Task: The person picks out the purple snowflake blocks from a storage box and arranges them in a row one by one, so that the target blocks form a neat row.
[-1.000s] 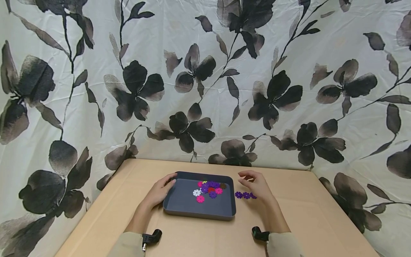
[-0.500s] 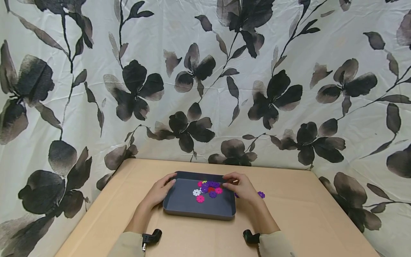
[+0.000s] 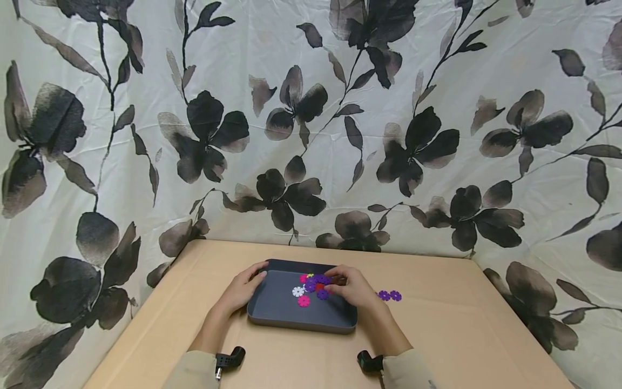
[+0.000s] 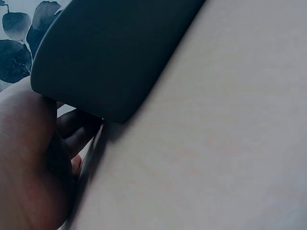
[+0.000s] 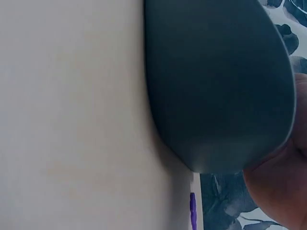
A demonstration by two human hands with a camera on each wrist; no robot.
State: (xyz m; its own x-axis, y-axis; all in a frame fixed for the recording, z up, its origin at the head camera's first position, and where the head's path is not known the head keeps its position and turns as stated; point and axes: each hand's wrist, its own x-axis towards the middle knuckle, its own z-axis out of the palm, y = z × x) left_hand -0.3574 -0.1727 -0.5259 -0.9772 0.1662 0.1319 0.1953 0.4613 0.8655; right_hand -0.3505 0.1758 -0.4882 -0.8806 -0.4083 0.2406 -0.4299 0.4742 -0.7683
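In the head view, my left hand (image 3: 241, 288) grips the left side of a dark grey tray (image 3: 291, 319), thumb at the rim. The left wrist view shows fingers (image 4: 79, 132) behind the tray's wall. My right hand (image 3: 355, 289) reaches over the tray's right rim, thumb and forefinger apart at a pile of flower-shaped plastic discs (image 3: 322, 294). The discs are purple, pink, white, red and yellow-green, and the hand covers the pile's right part. In the right wrist view, the tray wall (image 5: 220, 86) hides most of that hand.
Two purple flower-shaped discs (image 3: 390, 295) show on the tan tabletop (image 3: 437, 313) right of the tray, partly behind the right forearm. A floral cloth (image 3: 350, 135) hangs behind the table's far edge.
My right hand has moved left, from above the row of purple discs over the tray's rim to the pile inside. My left hand and the tray have stayed put.
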